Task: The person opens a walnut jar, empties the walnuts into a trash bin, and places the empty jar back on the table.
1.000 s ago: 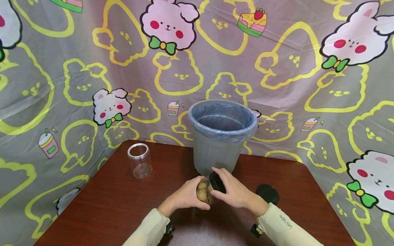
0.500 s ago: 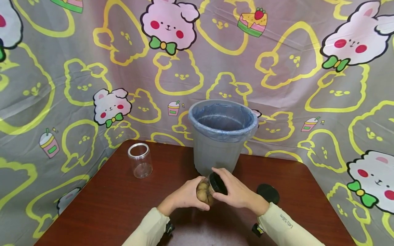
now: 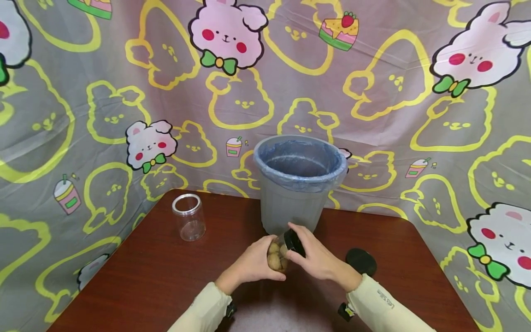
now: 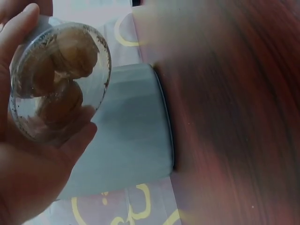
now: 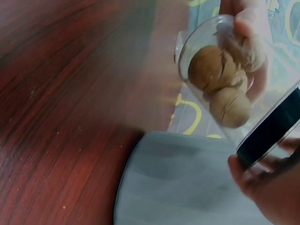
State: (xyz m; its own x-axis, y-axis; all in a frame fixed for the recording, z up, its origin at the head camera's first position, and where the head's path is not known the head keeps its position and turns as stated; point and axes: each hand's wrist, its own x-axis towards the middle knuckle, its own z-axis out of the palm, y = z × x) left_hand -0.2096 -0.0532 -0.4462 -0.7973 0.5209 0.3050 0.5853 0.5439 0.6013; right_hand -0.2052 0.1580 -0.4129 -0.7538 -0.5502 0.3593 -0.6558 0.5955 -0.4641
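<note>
A clear jar [image 3: 280,240] with several round, brown, walnut-like pieces [image 5: 211,68] inside is held tilted above the table, its base toward the lower left. My left hand [image 3: 250,263] grips the jar body, fingers and thumb around its side. The black lid [image 3: 295,243] sits on the jar's upper right end, and my right hand [image 3: 318,258] grips it around the rim. Through the clear base [image 4: 61,89], the left wrist view shows the brown pieces pressed together. In the right wrist view the lid [image 5: 272,126] appears seated against the jar's mouth.
A grey bin [image 3: 290,207] with a blue liner stands just behind the hands. An open clear jar [image 3: 191,221] stands upright at the back left. Another black lid [image 3: 361,261] lies flat on the brown table [image 3: 166,276], to the right. A patterned cloth [image 3: 232,106] hangs behind.
The jar and both hands have shifted slightly; the left hand has moved a little to the right and the right hand's fingers have turned slightly on the lid. Everything else stays put.
</note>
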